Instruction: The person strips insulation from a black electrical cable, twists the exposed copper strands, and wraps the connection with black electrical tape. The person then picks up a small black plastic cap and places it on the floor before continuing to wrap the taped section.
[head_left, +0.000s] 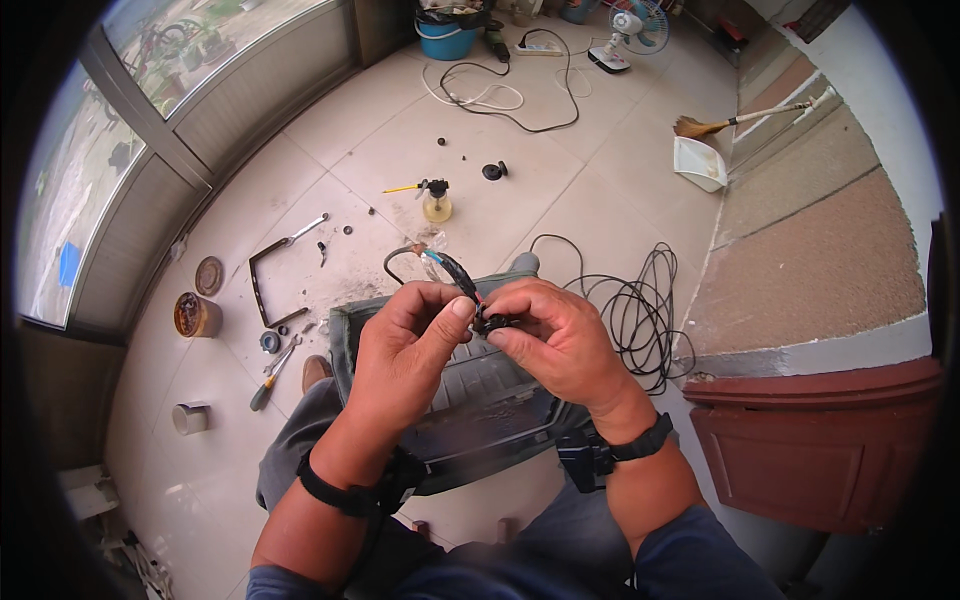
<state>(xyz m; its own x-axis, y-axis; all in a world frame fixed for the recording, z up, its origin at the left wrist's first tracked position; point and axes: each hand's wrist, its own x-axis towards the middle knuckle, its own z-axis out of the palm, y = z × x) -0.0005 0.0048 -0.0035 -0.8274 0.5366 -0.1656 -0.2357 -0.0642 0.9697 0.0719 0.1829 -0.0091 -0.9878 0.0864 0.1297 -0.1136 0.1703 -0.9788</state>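
A cable end with its sheath stripped shows blue and red wires (431, 256) and a stretch of black wrapping (457, 274). My left hand (409, 349) pinches the lower end of these wires between thumb and forefinger. Opposite it, my right hand (559, 341) grips a small black piece (493, 324) at the wires; the fingertips hide what it is. Below both hands, a dark grey-green machine housing with ribs (480, 386) lies between my legs. Clear plastic (435, 241) clings near the stripped cable.
Left on the tiled floor are a bent metal bracket (255, 289), a combination wrench (309, 226), a screwdriver (268, 384) and a tin of brown grease (197, 315). An oil can (437, 205) stands ahead. Coiled black cable (641, 322) lies right, near a red-brown cabinet (802, 457).
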